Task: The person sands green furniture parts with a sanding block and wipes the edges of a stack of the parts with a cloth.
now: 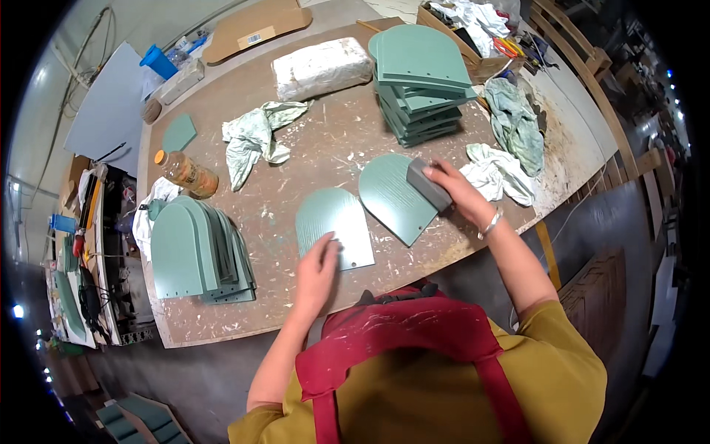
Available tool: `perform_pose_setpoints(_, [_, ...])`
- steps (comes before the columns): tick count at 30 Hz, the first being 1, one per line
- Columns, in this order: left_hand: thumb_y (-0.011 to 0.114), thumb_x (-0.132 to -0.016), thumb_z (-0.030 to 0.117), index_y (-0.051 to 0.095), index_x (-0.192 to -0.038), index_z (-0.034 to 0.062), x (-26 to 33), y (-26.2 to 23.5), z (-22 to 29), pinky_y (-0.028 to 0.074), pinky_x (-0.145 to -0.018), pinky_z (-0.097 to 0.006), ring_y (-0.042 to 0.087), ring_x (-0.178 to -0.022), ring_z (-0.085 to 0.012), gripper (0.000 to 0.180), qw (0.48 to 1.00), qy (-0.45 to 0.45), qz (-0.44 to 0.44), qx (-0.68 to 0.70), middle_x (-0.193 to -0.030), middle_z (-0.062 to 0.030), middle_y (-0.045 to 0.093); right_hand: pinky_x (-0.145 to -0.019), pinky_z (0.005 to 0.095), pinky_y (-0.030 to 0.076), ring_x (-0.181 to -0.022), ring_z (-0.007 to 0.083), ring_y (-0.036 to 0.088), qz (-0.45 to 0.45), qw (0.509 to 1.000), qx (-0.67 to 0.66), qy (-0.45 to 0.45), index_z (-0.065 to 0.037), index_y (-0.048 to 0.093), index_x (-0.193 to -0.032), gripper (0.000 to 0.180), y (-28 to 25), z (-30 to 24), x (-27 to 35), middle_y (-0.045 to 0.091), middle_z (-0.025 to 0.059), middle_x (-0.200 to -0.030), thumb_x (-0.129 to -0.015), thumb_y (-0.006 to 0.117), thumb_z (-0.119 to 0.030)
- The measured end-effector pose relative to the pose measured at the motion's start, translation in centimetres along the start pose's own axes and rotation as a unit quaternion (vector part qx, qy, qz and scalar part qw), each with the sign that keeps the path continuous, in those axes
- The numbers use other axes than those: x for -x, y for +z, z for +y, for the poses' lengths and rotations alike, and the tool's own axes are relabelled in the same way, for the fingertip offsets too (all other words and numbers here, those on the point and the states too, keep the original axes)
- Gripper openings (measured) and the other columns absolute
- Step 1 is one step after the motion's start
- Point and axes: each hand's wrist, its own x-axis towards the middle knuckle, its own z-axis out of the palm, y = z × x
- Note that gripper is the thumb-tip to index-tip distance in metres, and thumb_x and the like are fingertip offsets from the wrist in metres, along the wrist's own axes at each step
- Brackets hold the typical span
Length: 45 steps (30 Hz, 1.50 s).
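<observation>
1. Just left of the right hand [460, 194] and partly under the gray block [429, 185]: the right green board [388, 194], lying flat on the table [270, 229]. Much closer to the right hand than to the left hand [316, 277].
2. Round end of this board pointing far and left, flat end pointing near and right. Long way on a slant between those two ends.
3. Gray block along the right side of this board, long way slanting from far left to near right, too.
4. Right hand closed around the gray block, holding it down on the board.
5. Left hand loosely open, fingers a little bent, nothing gripped. Reaching over the left green board [330, 213]; cannot tell if touching it or just above.
6. Round end of the left green board pointing away, flat end toward the near table edge. Long way almost straight, leaning a bit left.
</observation>
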Motion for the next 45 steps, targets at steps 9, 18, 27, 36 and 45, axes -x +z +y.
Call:
perform_pose_setpoints(9, [0.057,-0.098,0.031,0.006,-0.159,0.0105,-1.9,7.1,5.7,0.026,-0.116,-0.041,0.022,-0.147,-0.0273,0.082,0.876,-0.24,-0.155,0.39,-0.162,-0.0154,0.016,-0.083,0.0258,0.047,-0.095,0.0134,0.06,-0.117,0.992,-0.016,0.052,0.002,0.064,-0.119,0.047,0.0,-2.8,0.7,0.068,0.007,-0.108,-0.097,0.059,-0.039])
perform_pose_setpoints(18, [0.061,-0.094,0.022,0.022,-0.157,0.0107,-1.1,6.5,4.6,0.019,-0.119,-0.041,0.009,-0.152,-0.0366,0.074,0.995,0.035,-0.071,0.066,-0.162,-0.0278,0.008,-0.088,0.0269,0.046,-0.104,0.0133,0.057,-0.082,0.988,-0.127,0.026,0.001,0.059,-0.129,0.049,2.2,-3.0,5.3,0.062,0.0072,-0.119,-0.097,0.062,-0.036])
perform_pose_setpoints(27, [0.054,-0.095,0.003,0.048,-0.142,0.0047,1.8,-0.9,1.1,0.027,-0.116,-0.039,0.032,-0.145,-0.0325,0.048,0.986,0.031,0.163,-0.02,-0.158,-0.0202,0.029,-0.11,0.0333,0.034,-0.136,0.0224,0.04,-0.181,0.978,-0.098,-0.032,0.003,0.053,-0.136,0.054,12.4,-2.0,6.8,0.032,0.0167,-0.155,-0.099,0.06,-0.035])
perform_pose_setpoints(36, [0.051,-0.092,-0.009,0.042,-0.143,-0.004,1.4,-4.6,6.3,0.036,-0.11,-0.035,0.044,-0.137,-0.0242,0.053,0.92,0.195,0.323,0.108,-0.152,-0.0135,0.043,-0.103,0.0381,0.046,-0.123,0.0224,0.056,-0.317,0.877,-0.339,0.121,-0.001,0.047,-0.141,0.055,13.8,-0.5,5.7,0.049,0.0163,-0.143,-0.1,0.058,-0.036])
perform_pose_setpoints(45, [0.064,-0.086,0.016,0.06,-0.127,0.0124,0.7,1.2,3.1,0.049,-0.096,-0.043,0.052,-0.126,-0.0333,0.041,0.851,0.372,-0.052,-0.367,-0.141,-0.0094,0.053,-0.105,0.044,0.045,-0.122,0.0257,0.057,-0.128,0.845,-0.503,0.127,-0.006,0.049,-0.138,0.05,9.2,2.9,0.9,0.058,0.0124,-0.134,-0.098,0.06,-0.035])
